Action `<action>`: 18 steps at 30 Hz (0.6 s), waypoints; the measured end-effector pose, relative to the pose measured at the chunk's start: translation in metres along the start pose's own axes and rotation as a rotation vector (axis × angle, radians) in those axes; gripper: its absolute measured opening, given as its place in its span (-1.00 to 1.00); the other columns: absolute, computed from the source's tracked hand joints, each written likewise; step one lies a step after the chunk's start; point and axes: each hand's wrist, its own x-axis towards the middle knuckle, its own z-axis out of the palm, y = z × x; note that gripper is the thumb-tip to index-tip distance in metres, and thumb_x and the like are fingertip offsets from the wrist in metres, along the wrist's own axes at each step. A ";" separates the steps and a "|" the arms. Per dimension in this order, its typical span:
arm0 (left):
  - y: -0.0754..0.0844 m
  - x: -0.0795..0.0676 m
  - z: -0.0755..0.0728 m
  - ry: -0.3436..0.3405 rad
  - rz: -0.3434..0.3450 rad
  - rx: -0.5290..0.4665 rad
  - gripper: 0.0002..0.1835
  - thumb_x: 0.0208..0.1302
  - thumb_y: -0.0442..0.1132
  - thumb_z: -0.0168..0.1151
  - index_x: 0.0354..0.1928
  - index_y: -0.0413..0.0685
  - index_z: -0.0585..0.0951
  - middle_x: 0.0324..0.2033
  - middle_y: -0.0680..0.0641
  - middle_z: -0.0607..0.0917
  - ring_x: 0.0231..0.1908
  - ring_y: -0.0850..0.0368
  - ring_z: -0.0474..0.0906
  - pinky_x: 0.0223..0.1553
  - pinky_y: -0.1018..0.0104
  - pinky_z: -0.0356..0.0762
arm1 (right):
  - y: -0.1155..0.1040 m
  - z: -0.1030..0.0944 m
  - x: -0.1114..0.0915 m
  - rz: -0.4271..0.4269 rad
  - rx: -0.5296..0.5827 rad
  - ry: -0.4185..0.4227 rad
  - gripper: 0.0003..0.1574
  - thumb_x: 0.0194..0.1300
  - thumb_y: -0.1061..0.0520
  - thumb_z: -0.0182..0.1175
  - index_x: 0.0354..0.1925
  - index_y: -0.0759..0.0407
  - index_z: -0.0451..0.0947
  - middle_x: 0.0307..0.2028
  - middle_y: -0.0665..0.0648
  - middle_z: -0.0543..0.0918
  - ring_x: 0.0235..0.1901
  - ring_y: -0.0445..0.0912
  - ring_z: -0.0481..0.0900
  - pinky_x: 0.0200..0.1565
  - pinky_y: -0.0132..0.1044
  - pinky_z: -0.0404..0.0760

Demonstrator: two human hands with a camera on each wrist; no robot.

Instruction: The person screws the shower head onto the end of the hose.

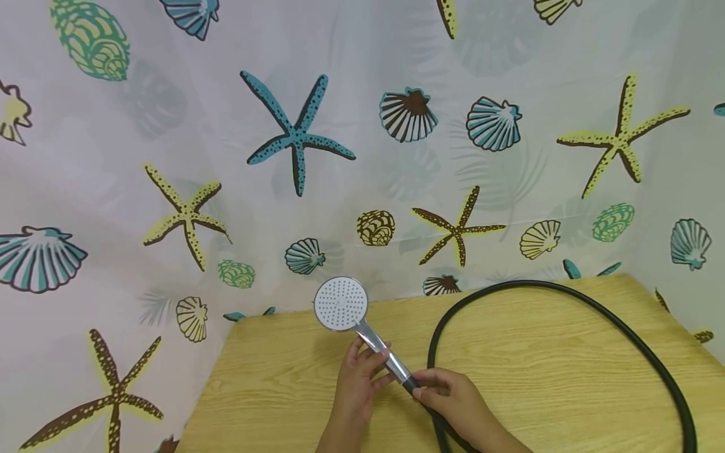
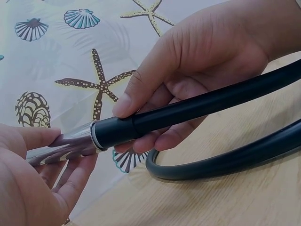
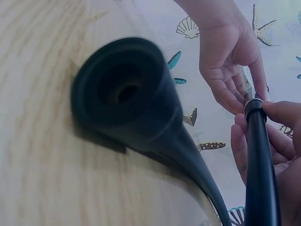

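Note:
A chrome shower head (image 1: 341,303) with a round white spray face is held above the table, tilted up to the left. My left hand (image 1: 357,381) grips its shiny handle (image 1: 391,360). Where the handle meets the black hose (image 2: 202,104), my right hand (image 1: 453,399) pinches the hose's collar (image 2: 115,132) between thumb and fingers. In the left wrist view the collar sits against the metal ring at the handle's end; whether it is fully seated I cannot tell. The hose's other end, a wide black cup-shaped connector (image 3: 157,113), shows large in the right wrist view.
The hose loops across the right side of the wooden table (image 1: 272,377) and runs off the near edge. Behind and beside the table hangs a pale curtain (image 1: 362,170) printed with starfish and shells.

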 end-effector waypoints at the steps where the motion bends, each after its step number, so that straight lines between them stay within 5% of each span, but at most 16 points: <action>1: 0.000 0.000 0.000 -0.002 0.000 -0.002 -0.29 0.30 -0.30 0.34 0.45 -0.01 0.30 0.18 -0.17 0.66 -0.02 0.08 0.71 -0.03 0.13 0.77 | 0.000 0.000 0.000 0.001 0.005 0.000 -0.52 0.36 0.00 0.32 0.12 0.24 0.62 0.05 0.25 0.72 -0.03 -0.01 0.73 -0.05 -0.31 0.77; 18: 0.002 0.001 -0.002 -0.022 0.012 0.020 -0.30 0.28 -0.27 0.35 0.44 -0.01 0.32 0.09 -0.07 0.71 -0.06 0.10 0.71 -0.04 0.16 0.77 | 0.001 -0.001 0.001 0.033 0.098 -0.025 -0.47 0.38 0.01 0.30 0.17 0.31 0.57 0.07 0.26 0.70 0.00 0.04 0.73 -0.01 -0.35 0.76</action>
